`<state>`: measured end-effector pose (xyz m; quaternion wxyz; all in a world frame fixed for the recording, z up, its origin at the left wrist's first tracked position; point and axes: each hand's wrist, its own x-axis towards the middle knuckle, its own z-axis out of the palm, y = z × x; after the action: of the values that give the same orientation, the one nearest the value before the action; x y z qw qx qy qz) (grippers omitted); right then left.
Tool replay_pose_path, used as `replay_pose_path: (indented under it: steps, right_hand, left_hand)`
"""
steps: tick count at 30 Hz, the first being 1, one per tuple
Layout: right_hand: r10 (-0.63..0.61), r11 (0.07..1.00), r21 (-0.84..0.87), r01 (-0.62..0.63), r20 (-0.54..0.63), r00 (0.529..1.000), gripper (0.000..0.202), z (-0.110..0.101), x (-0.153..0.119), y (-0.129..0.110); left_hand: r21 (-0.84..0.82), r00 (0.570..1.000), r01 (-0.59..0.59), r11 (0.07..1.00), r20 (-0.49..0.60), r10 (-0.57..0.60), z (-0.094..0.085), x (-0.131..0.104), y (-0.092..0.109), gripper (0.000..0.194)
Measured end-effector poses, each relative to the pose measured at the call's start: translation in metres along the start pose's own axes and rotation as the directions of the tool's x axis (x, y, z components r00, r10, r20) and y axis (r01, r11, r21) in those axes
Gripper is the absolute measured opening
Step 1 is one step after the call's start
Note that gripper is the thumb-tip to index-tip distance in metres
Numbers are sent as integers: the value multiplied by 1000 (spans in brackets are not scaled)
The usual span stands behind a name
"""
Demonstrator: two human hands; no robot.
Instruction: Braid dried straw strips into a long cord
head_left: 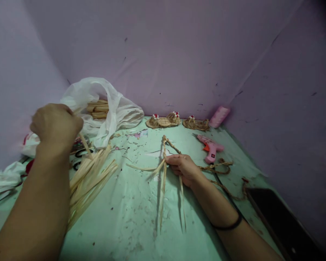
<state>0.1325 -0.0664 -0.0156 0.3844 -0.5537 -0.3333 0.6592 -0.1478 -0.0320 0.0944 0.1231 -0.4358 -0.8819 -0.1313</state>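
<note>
Purple walls (pixel 163 54) meet in corners behind your green table top (pixel 136 210), which has dark specks and worn spots on it. Your right hand (pixel 182 167) is nearly closed, with the thumb and finger pinching a thin straw braid (pixel 164 149) near the middle of the table. One part of the braid goes up to a bend at the top, and another slants down behind your fingers — loose pale ends (pixel 162 195) hang below your pinch, and some poke out to the left. Your left hand (pixel 57 121) is up by the white plastic bag (pixel 112 105), and its fingers are curled in. It is blurry, so you can't tell if it has hold of the pale strip (pixel 84 143) just beside it. Under that hand, a pile of flat straw strips (pixel 89 188) lies on the table, and more straw (pixel 98 108) sits inside the bag. Near the back wall are little woven slippers (pixel 165 121) with red and white beads. A pink glue gun (pixel 212 148) lies to the right of the braid, near a pink roll (pixel 219 116) — and brown twisted cord (pixel 220 168) curls behind your right wrist
</note>
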Motion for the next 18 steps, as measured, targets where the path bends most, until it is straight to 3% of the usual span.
replay_pose_path:
  steps: [2, 5, 8, 9, 10, 11, 12, 13, 18]
  right_hand:
    - [13, 1000, 7, -14, 26, 1000, 11, -2, 0, -1]
    - [35, 999, 30, -37, 65, 997, 10, -3, 0, -3]
    - [43, 996, 68, -50, 100, 994, 10, -5, 0, -4]
    - [42, 995, 80, -52, 113, 993, 11, -6, 0, -4]
    - [42, 994, 91, -54, 130, 991, 11, -7, 0, -4]
    - [42, 993, 100, -58, 149, 988, 11, -8, 0, -4]
    - [43, 992, 107, -62, 168, 985, 11, -8, 0, -4]
    - [45, 992, 110, -66, 184, 982, 11, -9, 1, -4]
    - [35, 992, 111, -56, 177, 984, 10, -9, 1, -4]
  left_hand:
    - [-22, 1000, -5, 1000, 23, 6, -1, 0, 0, 37]
    - [-122, 958, -233, 965, 143, 249, 2, -13, 20, 41]
    - [-287, 896, -410, 866, 52, 442, 11, -44, 53, 42]
    - [-368, 844, -429, 825, 162, 511, 15, -57, 63, 37]
    - [-467, 712, -456, 758, 320, 626, 20, -70, 73, 32]
    - [-550, 545, -456, 700, 449, 708, 25, -83, 80, 27]
    - [-595, 418, -428, 680, 537, 733, 30, -95, 86, 23]
    - [-604, 358, -412, 682, 580, 731, 35, -105, 90, 21]
    - [-659, 379, -264, 704, 600, 704, 54, -123, 94, 21]
